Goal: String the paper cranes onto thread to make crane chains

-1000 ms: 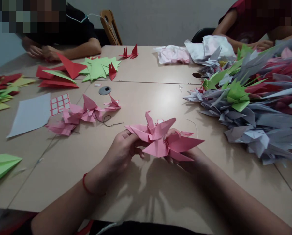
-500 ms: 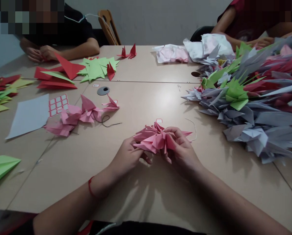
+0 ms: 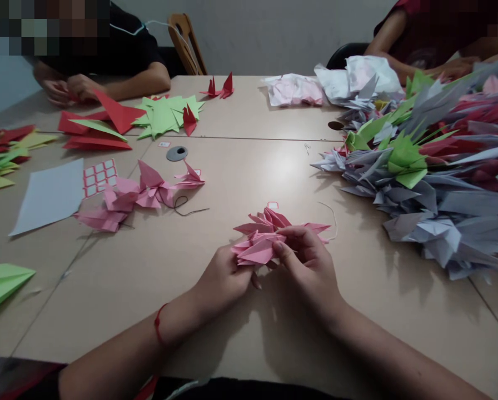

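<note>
On the middle of the wooden table (image 3: 249,172), my left hand (image 3: 224,275) and right hand (image 3: 307,261) are closed around a bunch of pink origami cranes (image 3: 259,236) (fingers pinching the folded paper), with a heap of grey paper cranes (image 3: 441,191) off to my right.

Pretty plain room tbh. There's a pale grey wall (image 3: 265,33) across the back, looking a bit bluer off to the left. A wooden chair (image 3: 183,44) sits in front of it, with a black chair (image 3: 349,55) over on the right. The bench (image 3: 249,105) is two tan tops butted together at a seam (image 3: 240,138), with a round grey grommet (image 3: 177,154) set in. Overhead light leaves a soft glare (image 3: 284,166) mid-bench.
</note>
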`<act>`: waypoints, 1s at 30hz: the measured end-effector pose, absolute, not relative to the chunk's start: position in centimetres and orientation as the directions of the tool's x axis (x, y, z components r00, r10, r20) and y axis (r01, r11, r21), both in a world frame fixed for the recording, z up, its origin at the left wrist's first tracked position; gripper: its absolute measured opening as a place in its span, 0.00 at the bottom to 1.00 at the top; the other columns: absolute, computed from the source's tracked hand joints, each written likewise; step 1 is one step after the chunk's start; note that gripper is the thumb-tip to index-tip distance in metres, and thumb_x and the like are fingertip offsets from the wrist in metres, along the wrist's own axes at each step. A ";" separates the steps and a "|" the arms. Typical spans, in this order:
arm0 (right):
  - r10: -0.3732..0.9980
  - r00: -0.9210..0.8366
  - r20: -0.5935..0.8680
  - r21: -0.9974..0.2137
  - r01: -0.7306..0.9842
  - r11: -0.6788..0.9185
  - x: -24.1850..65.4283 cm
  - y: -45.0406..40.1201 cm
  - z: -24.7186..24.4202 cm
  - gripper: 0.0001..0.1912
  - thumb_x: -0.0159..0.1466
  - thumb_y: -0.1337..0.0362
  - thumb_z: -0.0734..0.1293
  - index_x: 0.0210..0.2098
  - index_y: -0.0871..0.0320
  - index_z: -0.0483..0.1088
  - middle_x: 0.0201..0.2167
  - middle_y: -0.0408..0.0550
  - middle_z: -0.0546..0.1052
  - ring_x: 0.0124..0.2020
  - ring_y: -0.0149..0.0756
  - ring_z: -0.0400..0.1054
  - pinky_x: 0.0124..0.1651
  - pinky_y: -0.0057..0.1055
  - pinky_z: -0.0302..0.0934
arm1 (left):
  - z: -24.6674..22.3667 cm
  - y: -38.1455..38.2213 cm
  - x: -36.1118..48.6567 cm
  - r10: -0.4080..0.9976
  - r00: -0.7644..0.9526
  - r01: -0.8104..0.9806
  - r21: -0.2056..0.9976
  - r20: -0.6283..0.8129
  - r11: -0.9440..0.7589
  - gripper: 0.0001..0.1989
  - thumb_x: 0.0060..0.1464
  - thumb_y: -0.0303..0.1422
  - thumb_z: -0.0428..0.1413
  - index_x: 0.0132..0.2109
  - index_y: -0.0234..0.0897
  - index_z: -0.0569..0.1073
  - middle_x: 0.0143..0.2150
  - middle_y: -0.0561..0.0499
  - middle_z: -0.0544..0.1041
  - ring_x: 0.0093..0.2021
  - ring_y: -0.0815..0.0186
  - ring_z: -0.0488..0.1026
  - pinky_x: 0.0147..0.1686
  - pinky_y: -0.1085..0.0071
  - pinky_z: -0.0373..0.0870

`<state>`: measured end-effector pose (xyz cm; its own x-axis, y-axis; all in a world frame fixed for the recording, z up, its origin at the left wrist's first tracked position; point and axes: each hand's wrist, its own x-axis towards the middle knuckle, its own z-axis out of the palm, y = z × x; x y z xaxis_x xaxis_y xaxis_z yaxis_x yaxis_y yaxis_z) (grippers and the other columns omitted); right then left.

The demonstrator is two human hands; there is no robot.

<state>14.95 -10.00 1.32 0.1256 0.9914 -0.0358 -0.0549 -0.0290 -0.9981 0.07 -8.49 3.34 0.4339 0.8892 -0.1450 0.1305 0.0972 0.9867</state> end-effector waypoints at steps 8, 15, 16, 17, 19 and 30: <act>0.985 0.077 0.153 -0.985 0.092 0.146 15.4 -10.4 1.0 0.08 0.60 0.67 0.66 0.38 0.54 0.65 0.29 0.42 0.71 0.26 0.28 0.70 0.25 0.25 0.66 | 4.4 -8.3 -0.5 0.873 0.453 0.109 0.983 -0.180 0.146 0.12 0.51 0.32 0.59 0.44 0.34 0.75 0.35 0.50 0.78 0.30 0.72 0.74 0.30 0.78 0.74; 0.806 -0.100 0.584 -0.736 0.353 0.577 16.3 -10.5 1.2 0.19 0.59 0.78 0.64 0.46 0.53 0.64 0.35 0.44 0.74 0.34 0.30 0.71 0.29 0.27 0.67 | 3.9 -7.8 -1.0 0.891 0.426 0.100 0.971 0.153 -0.215 0.15 0.49 0.27 0.61 0.46 0.35 0.74 0.41 0.48 0.79 0.39 0.67 0.77 0.41 0.73 0.76; 0.778 -0.125 0.616 -0.697 0.374 0.612 16.5 -10.5 1.2 0.21 0.59 0.79 0.64 0.47 0.53 0.64 0.36 0.45 0.75 0.36 0.31 0.71 0.31 0.28 0.68 | 3.9 -7.8 -1.1 0.875 0.435 0.119 0.949 0.214 -0.291 0.16 0.48 0.26 0.62 0.47 0.35 0.73 0.44 0.47 0.79 0.44 0.66 0.76 0.45 0.71 0.75; 0.758 -0.147 0.635 -0.668 0.388 0.635 16.7 -10.5 1.2 0.22 0.59 0.79 0.64 0.48 0.52 0.64 0.37 0.46 0.75 0.37 0.33 0.71 0.33 0.31 0.69 | 3.9 -7.7 -1.3 0.860 0.443 0.135 0.930 0.252 -0.342 0.17 0.48 0.26 0.62 0.47 0.36 0.73 0.45 0.47 0.79 0.46 0.65 0.75 0.48 0.70 0.74; 0.741 -0.201 0.641 -0.636 0.403 0.659 17.0 -10.4 1.1 0.25 0.59 0.79 0.64 0.51 0.50 0.62 0.38 0.47 0.76 0.39 0.35 0.72 0.36 0.35 0.70 | 3.8 -7.7 -1.4 0.853 0.450 0.146 0.921 0.264 -0.362 0.17 0.48 0.26 0.62 0.48 0.36 0.73 0.44 0.47 0.79 0.45 0.65 0.76 0.47 0.69 0.74; 0.738 -0.273 0.617 -0.552 0.518 0.653 19.1 -9.0 3.4 0.16 0.56 0.75 0.65 0.43 0.59 0.67 0.39 0.54 0.72 0.42 0.42 0.65 0.43 0.44 0.61 | 4.1 -5.7 -2.0 0.777 0.560 -0.057 0.922 -0.288 0.383 0.08 0.50 0.31 0.60 0.34 0.29 0.78 0.27 0.45 0.78 0.28 0.65 0.75 0.17 0.77 0.72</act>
<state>19.08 -8.95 3.42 -0.2732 0.7382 0.6167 0.5181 0.6531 -0.5523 -2.03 -5.66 4.14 0.5601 0.7767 -0.2882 -0.0573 0.3834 0.9218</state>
